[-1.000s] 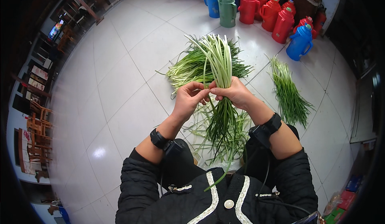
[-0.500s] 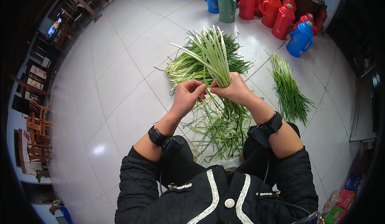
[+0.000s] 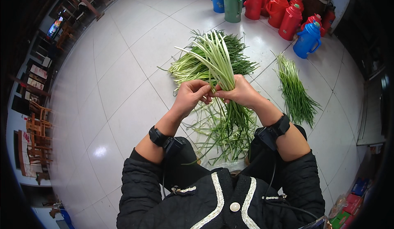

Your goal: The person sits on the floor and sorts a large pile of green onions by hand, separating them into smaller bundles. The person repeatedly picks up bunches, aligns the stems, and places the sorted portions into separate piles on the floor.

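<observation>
My right hand [image 3: 242, 91] is closed round a bunch of garlic chives [image 3: 223, 61], pale stems pointing up and away, green leaves hanging below. Thumb and fingers of my left hand [image 3: 193, 95] are pinched at the left side of this bunch, touching a thin stalk there. A large pile of garlic chives [image 3: 186, 71] lies on the floor just beyond my hands. Under the bunch, loose trimmed leaves [image 3: 217, 141] are scattered between my knees. Off to the right, a smaller, neatly aligned heap of chives [image 3: 295, 91] rests by itself.
Several thermos flasks stand at the back right, among them a green flask [image 3: 232, 5], a red flask [image 3: 290, 22] and a blue flask [image 3: 308, 40]. Wooden chairs [image 3: 39, 126] line the far left. Colourful packages [image 3: 351, 204] sit at the lower right. The floor [image 3: 123, 85] is pale tile.
The bunch has dipped slightly toward me, its stem ends lower than before. My left fingers have shifted a little closer to my right hand. One long leaf now trails down over my left knee.
</observation>
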Available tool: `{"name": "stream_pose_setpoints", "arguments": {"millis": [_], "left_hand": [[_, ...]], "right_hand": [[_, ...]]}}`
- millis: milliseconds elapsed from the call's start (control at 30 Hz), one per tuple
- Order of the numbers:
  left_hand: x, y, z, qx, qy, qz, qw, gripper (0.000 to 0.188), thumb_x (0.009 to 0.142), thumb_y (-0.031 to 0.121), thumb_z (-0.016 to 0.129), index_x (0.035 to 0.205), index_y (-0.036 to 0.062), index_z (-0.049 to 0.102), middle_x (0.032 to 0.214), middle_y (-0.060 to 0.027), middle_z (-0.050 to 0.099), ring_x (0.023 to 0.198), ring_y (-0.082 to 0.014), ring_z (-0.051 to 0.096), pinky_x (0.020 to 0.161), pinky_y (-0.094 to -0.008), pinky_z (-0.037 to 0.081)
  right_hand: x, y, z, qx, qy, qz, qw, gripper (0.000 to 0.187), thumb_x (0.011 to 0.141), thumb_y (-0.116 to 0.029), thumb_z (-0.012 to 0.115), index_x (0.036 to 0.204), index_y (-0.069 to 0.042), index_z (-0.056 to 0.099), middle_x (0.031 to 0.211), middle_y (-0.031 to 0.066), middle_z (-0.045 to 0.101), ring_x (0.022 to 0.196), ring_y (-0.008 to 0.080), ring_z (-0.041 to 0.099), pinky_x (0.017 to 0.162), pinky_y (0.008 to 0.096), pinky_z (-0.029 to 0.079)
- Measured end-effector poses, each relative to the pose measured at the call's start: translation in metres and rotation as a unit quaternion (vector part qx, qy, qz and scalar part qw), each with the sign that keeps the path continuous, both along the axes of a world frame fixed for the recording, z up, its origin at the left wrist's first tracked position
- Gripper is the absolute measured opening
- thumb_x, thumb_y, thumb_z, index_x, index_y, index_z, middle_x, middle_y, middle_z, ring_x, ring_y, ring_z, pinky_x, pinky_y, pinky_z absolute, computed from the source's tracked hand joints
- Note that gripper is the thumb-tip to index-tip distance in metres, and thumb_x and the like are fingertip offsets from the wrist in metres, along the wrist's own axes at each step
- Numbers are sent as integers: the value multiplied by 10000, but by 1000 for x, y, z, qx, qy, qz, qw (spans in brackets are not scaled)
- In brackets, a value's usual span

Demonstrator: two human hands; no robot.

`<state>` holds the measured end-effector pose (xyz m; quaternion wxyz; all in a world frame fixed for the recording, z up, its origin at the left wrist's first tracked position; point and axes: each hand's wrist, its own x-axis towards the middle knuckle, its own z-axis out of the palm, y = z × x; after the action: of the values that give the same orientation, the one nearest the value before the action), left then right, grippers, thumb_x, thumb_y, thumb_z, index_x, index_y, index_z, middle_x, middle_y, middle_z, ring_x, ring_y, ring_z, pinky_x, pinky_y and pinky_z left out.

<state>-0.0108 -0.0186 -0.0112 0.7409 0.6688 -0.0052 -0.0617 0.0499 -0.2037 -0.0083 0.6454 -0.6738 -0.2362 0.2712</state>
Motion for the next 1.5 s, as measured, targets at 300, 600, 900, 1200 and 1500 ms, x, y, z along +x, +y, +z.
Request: {"name": "stream_pose_setpoints", "arguments": {"millis": [300, 600, 900, 1200, 1500], "left_hand": [[5, 13, 3, -150, 92, -29, 984, 172, 906, 180, 462, 852, 32, 531, 788, -94, 604, 686, -175, 574, 651, -301, 482], [23, 69, 11, -442, 53, 88, 891, 191, 893, 69, 421, 938, -97, 504, 1063, -176, 572, 822, -152, 586, 759, -253, 512], [4, 13, 7, -160, 151, 43, 974, 272, 838, 285, 651, 934, 63, 524, 686, 0, 530, 437, -13, 351, 361, -162, 235], [-1, -18, 6, -89, 13, 30, 996, 159, 859, 181, 626, 853, 22, 625, 641, 18, 546, 455, -17, 349, 404, -181, 244], [-2, -9, 14, -65, -7, -29, 997, 216, 911, 162, 544, 1026, -12, 603, 731, -1, 586, 482, -11, 366, 422, -171, 266]], "right_hand": [[2, -4, 5, -37, -16, 11, 999, 127, 718, -35, 693, 803, 30, 625, 652, 34, 601, 529, 81, 556, 491, 226, 459], [7, -22, 2, -53, 6, 23, 998, 164, 710, -37, 697, 827, 40, 612, 670, 41, 592, 503, 82, 523, 473, 228, 433], [2, -18, 4, 15, 82, 22, 996, 167, 736, -32, 703, 860, 14, 601, 715, 37, 590, 538, 84, 531, 490, 220, 441], [-8, -6, 12, 31, 47, 5, 998, 180, 751, -76, 702, 890, 1, 618, 715, 36, 608, 541, 70, 527, 469, 206, 421], [-2, -14, 16, 71, 111, 63, 989, 237, 838, -133, 620, 1038, -6, 604, 749, 32, 621, 573, 59, 537, 472, 184, 406]]}}
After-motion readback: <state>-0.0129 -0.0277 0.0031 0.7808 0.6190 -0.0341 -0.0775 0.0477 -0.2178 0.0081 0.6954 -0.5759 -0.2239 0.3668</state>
